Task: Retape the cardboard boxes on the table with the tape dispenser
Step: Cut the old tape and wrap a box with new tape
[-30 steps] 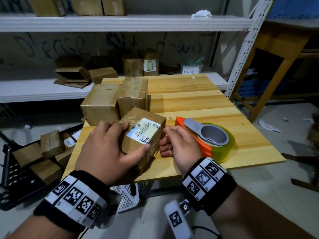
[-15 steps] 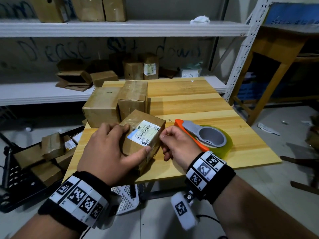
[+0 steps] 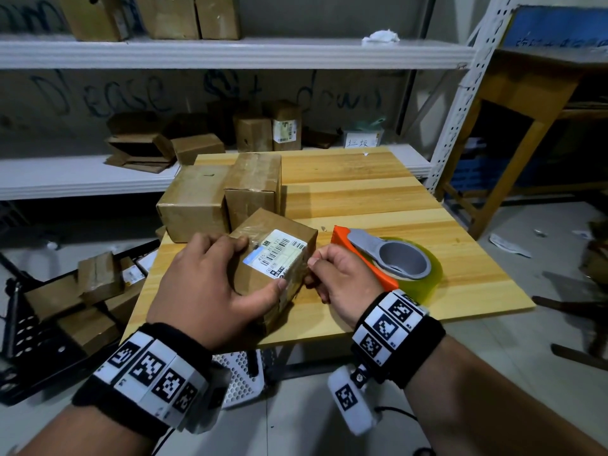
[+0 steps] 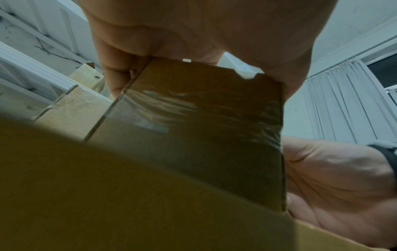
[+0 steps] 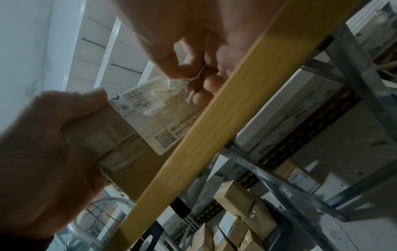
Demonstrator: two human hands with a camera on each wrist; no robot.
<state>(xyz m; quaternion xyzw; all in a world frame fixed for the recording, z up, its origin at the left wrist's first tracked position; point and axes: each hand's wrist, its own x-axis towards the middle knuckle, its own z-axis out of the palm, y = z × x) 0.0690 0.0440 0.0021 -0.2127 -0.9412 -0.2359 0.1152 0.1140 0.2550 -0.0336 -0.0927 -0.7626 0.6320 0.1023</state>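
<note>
Head view: left hand (image 3: 210, 284) wrapped over small labelled box (image 3: 263, 278), fingers on top, thumb clamped on near edge by the label. Box sitting at front-left edge of wooden table (image 3: 378, 199), near corner overhanging the rim. Right hand (image 3: 342, 278) tight against box's right side, thumb and fingertips pinching a sliver of clear tape (image 5: 182, 81) at the label's corner — plain from right wrist view. Tape dispenser (image 3: 388, 261), orange body, grey handle, yellowish roll, lying just behind right hand, untouched. Two bigger boxes (image 3: 223, 199) touching each other just behind the held one, hemming in back-left. Open bare wood to the right and far side; front edge close under both wrists. White shipping label (image 3: 279, 255) on top: barcode, "425" readable, rest too small. Blue scrawl on back wall (image 3: 98, 93) reading roughly "please sit down". Left wrist view: wrinkled old tape across box's side, palm on top.
</note>
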